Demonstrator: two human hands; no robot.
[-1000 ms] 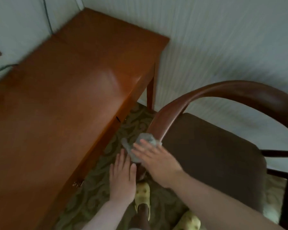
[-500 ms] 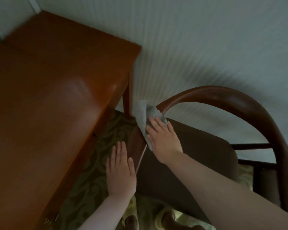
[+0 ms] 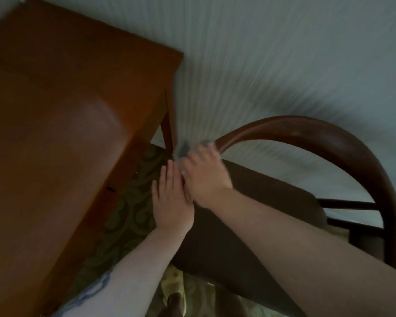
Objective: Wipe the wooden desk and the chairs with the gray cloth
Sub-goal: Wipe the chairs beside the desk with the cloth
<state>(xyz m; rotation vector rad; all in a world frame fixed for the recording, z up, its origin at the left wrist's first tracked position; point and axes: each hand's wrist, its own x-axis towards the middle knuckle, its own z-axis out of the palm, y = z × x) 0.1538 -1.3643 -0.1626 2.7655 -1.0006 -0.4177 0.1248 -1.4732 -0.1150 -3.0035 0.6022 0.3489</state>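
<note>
The wooden desk (image 3: 62,124) fills the left of the view. To its right stands a chair with a curved dark wooden rail (image 3: 306,126) and a brown padded seat (image 3: 261,202). My right hand (image 3: 204,172) presses the gray cloth (image 3: 181,149) onto the left end of that rail; the cloth is blurred and mostly hidden under my fingers. My left hand (image 3: 172,200) lies flat with straight fingers on the rail's lower end, just beside the right hand.
A pale striped wall (image 3: 261,65) runs behind the desk and chair. Green patterned carpet (image 3: 128,213) shows in the narrow gap between desk and chair. The desk leg (image 3: 168,129) stands close to the cloth.
My right hand has slid the cloth further up the chair rail. My left hand has moved up the rail after it and now lies right next to the right hand.
</note>
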